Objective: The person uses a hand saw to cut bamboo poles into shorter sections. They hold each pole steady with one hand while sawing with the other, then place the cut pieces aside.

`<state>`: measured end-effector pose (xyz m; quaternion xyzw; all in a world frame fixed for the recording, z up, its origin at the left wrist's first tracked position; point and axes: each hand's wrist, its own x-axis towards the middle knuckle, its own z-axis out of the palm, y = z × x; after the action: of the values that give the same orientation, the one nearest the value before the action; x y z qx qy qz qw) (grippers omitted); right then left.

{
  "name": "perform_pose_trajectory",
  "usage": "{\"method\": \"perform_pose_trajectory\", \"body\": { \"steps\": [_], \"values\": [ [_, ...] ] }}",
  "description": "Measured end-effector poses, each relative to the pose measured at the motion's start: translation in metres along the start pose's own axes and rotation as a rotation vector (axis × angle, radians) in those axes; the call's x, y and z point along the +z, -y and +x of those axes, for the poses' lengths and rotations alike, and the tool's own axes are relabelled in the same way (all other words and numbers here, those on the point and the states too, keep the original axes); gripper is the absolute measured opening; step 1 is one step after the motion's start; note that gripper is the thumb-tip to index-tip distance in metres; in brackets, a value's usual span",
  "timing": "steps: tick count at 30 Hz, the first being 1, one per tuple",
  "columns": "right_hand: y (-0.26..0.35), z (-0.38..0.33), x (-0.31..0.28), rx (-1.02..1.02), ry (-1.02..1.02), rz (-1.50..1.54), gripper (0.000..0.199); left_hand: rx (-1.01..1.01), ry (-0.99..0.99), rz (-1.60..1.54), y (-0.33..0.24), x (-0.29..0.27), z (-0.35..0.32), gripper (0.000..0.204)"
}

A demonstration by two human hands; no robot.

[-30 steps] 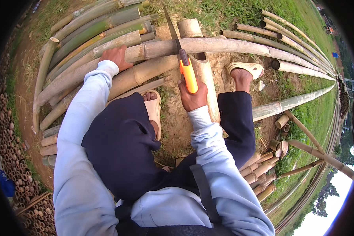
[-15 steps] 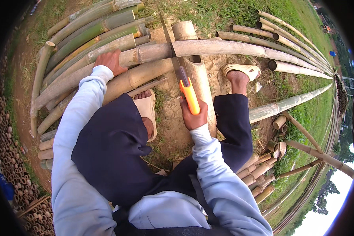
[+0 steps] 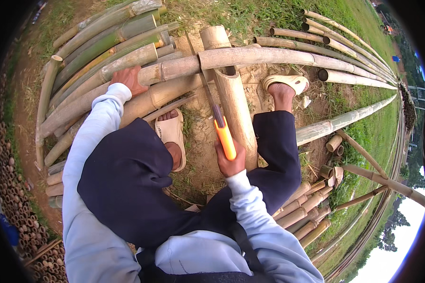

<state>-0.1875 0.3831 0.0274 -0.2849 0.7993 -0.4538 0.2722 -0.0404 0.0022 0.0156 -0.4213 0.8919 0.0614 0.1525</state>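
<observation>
Bamboo pole [image 3: 269, 57] lies crosswise on the ground in front of a squatting person, resting over a short upright-looking section of bamboo [image 3: 233, 106] that serves as a support. Left hand [image 3: 129, 79] presses flat, fingers spread, on the pole's left stretch, just beside a node, steadying it. Right hand [image 3: 230, 162] is wrapped closed around the orange handle of a knife [image 3: 220, 127]; its dark blade points forward and reaches up to the pole near where pole and support meet. Whether the blade edge touches or has entered the bamboo cannot be told, as it is thin and partly lost against the stems.

Both feet wear pale sandals: left sandal [image 3: 171, 134] sits near the stacked stems, right sandal [image 3: 286, 82] lies just behind the pole. A stack of green and yellow stems [image 3: 106, 37] lies to the left, long poles [image 3: 349, 42] fan out to the right over grass, and short cut pieces [image 3: 302, 212] are heaped beside the right knee.

Judged progress: no clean severed end or fresh split shows at the blade, so the cutting appears early or midway. The heap of short pieces suggests other lengths are finished, while most long stems look uncut.
</observation>
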Motion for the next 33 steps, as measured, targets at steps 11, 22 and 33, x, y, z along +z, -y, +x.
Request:
{"method": "perform_pose_trajectory", "body": {
  "steps": [11, 22, 33],
  "values": [
    [0.062, 0.003, -0.013, -0.358, -0.156, 0.039, 0.016, -0.068, -0.056, -0.083, 0.03, -0.002, -0.006, 0.072],
    [0.028, -0.052, -0.084, -0.208, -0.294, 0.073, 0.017, -0.15, -0.008, 0.054, 0.154, -0.027, -0.195, 0.08],
    [0.034, -0.052, -0.083, -0.25, -0.307, 0.127, 0.025, -0.066, 0.12, -0.04, 0.208, 0.07, -0.43, 0.07]
  ]
}}
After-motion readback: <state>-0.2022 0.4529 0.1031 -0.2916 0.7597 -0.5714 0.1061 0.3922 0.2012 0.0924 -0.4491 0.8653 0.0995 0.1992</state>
